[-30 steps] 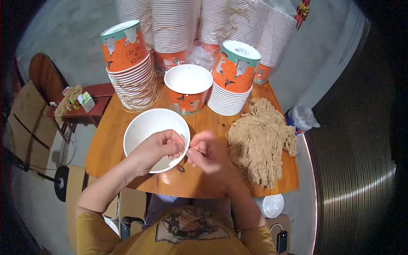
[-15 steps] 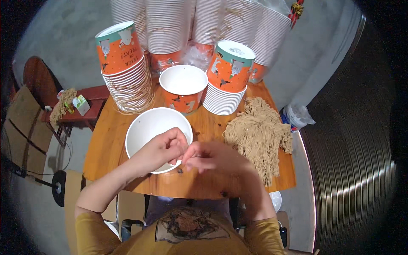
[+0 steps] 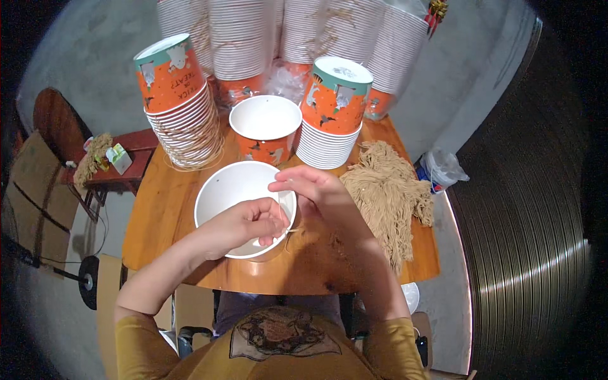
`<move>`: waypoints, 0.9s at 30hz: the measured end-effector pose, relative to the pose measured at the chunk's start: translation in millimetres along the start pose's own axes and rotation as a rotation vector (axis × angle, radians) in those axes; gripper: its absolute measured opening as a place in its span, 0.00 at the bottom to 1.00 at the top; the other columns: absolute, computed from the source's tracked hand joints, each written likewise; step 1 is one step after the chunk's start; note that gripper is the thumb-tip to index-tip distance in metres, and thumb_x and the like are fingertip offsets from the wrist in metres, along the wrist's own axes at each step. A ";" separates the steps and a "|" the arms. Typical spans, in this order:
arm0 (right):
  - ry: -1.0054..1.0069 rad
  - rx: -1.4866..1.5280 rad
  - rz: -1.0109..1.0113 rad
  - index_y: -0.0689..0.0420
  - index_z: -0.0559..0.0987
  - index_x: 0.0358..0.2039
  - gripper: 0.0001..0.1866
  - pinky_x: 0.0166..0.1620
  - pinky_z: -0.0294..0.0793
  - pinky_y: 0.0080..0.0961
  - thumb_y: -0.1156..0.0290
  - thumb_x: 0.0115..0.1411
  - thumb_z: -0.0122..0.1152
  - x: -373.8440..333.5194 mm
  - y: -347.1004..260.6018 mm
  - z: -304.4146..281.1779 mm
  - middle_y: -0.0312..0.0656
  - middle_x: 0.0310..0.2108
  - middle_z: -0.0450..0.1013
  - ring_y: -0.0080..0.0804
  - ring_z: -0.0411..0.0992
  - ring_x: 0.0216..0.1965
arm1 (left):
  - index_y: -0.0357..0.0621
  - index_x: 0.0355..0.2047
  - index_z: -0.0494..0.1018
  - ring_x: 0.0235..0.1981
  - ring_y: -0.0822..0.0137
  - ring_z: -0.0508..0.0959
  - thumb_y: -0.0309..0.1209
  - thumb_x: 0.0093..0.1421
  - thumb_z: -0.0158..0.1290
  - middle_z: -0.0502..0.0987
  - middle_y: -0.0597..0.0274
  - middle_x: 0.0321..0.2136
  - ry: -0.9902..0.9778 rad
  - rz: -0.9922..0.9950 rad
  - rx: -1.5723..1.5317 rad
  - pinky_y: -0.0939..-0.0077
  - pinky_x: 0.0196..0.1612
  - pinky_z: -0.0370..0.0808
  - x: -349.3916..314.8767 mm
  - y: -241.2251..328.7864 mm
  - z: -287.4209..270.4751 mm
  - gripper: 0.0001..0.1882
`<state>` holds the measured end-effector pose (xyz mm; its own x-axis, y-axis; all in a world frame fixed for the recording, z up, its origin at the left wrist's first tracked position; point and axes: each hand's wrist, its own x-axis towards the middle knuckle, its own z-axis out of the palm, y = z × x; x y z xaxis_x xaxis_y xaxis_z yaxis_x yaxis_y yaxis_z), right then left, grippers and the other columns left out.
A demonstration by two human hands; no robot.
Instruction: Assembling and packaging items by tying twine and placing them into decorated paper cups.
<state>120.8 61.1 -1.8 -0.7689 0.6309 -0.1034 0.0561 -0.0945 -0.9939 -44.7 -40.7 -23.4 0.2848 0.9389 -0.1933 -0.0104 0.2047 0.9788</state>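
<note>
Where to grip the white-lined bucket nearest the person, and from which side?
Likely grip the bucket by its left rim, from the person's left, thumb inside: its mouth opens upward and that edge is bare, while the left hand and right hand crowd its right side.

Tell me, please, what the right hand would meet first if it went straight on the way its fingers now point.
The right hand would probably meet the far rim of the open white tub first; depth is unclear, so it might pass above toward the left stack of tubs.
</note>
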 end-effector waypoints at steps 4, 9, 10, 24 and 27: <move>0.114 0.129 -0.182 0.59 0.75 0.41 0.11 0.21 0.61 0.11 0.66 0.62 0.52 -11.8 34.8 -18.1 0.33 0.38 0.77 0.12 0.63 0.19 | 0.41 0.34 0.70 0.26 0.81 0.67 0.32 0.61 0.50 0.70 0.72 0.27 0.025 -0.033 -0.019 0.87 0.32 0.65 7.3 5.0 5.4 0.07; 0.214 -0.007 -0.240 0.55 0.74 0.40 0.10 0.26 0.68 0.18 0.66 0.61 0.58 -39.2 71.8 -18.2 0.30 0.27 0.72 0.20 0.68 0.24 | 0.40 0.33 0.71 0.25 0.81 0.66 0.31 0.60 0.51 0.70 0.71 0.26 0.055 -0.019 -0.059 0.87 0.31 0.65 19.5 2.6 10.7 0.07; 0.256 -0.221 -0.339 0.55 0.74 0.39 0.10 0.26 0.69 0.18 0.68 0.58 0.60 -43.7 76.4 -14.6 0.31 0.28 0.73 0.20 0.69 0.24 | 0.40 0.33 0.71 0.25 0.81 0.66 0.31 0.60 0.51 0.70 0.71 0.26 0.054 -0.021 -0.059 0.87 0.31 0.65 22.4 0.8 11.1 0.07; 0.401 -0.371 -0.460 0.55 0.71 0.28 0.07 0.22 0.62 0.19 0.78 0.51 0.59 -45.5 82.2 -10.9 0.30 0.18 0.65 0.17 0.62 0.18 | 0.44 0.35 0.66 0.28 0.82 0.63 0.29 0.60 0.48 0.65 0.75 0.26 -0.155 0.083 0.405 0.86 0.33 0.64 37.8 6.2 4.1 0.04; 0.425 -0.393 -0.459 0.55 0.71 0.27 0.07 0.22 0.62 0.18 0.78 0.51 0.60 -46.5 81.3 -13.5 0.31 0.17 0.64 0.16 0.62 0.18 | 0.44 0.34 0.66 0.28 0.82 0.62 0.30 0.61 0.48 0.64 0.75 0.25 -0.149 0.037 0.496 0.87 0.34 0.63 38.0 16.6 11.1 0.05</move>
<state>169.7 34.4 -78.3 -0.4611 0.7919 0.4003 0.0731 0.4835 -0.8723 -23.4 -4.6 -13.8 0.4268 0.8859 -0.1819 0.4223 -0.0174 0.9063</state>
